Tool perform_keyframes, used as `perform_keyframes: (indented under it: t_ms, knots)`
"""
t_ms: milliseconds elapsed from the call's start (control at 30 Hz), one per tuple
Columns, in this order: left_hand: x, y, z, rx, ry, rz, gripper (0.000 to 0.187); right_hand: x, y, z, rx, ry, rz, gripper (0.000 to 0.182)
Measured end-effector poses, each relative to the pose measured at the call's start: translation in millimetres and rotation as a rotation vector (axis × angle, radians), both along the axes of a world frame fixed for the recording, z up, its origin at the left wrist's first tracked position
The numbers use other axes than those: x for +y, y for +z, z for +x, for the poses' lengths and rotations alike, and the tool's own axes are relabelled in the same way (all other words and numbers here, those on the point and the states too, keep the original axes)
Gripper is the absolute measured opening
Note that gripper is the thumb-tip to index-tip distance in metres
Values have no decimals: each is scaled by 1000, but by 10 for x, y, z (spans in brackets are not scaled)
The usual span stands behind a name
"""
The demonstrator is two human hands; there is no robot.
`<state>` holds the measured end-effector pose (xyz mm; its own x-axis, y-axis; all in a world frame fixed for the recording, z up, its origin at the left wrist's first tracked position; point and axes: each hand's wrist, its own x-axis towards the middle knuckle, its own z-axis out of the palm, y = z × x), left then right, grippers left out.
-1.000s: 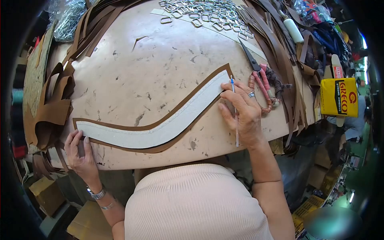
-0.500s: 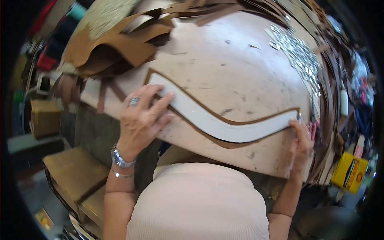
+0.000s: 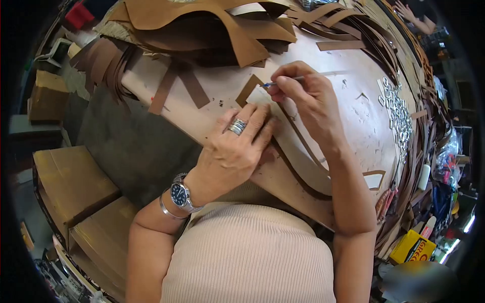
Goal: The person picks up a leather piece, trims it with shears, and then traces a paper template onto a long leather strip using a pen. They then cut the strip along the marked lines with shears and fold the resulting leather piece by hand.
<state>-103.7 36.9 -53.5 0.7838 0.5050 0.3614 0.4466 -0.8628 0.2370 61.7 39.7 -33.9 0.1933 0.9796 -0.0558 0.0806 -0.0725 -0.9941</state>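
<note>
My left hand [image 3: 240, 139], with a ring and a wristwatch, lies with its fingers flat on a white curved template [image 3: 256, 95]. The template rests on a slightly larger brown leather piece [image 3: 246, 92], whose edge shows as a border around it. Pinched in my right hand [image 3: 308, 96] is a slim pen [image 3: 272, 84] with a blue tip, held at the far left end of the template beside the leather border. My right forearm hides part of the template and leather toward their right end.
Brown leather sheets [image 3: 202, 25] are heaped at the back left. Leather strips [image 3: 343, 22] lie at the back and hang over the left edge. Metal buckles [image 3: 396, 113] cover the table's right side, near red-handled tools [image 3: 386, 204]. Cardboard boxes [image 3: 76, 184] stand at lower left.
My right hand has moved from the template's right end to its left end, and the pen now shows clearly. My left hand still lies on the template; the view has shifted.
</note>
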Motion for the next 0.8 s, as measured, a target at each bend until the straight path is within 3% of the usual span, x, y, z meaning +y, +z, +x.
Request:
perform_keyframes:
  t_ms: [400, 600, 733, 800]
  knots:
    - [41, -60, -12, -20, -14, 53, 33, 79, -17, -107, -630, -12, 131, 13]
    - [160, -31, -73, -214, -42, -289, 34, -200, 45, -82, -368, -250, 308, 9]
    - [249, 3, -80, -350, 3, -464, 39, -464, 74, -232, -82, -146, 94, 8]
    - [282, -8, -88, -404, -5, -517, 40, -480, -61, -325, -80, -189, 88, 7]
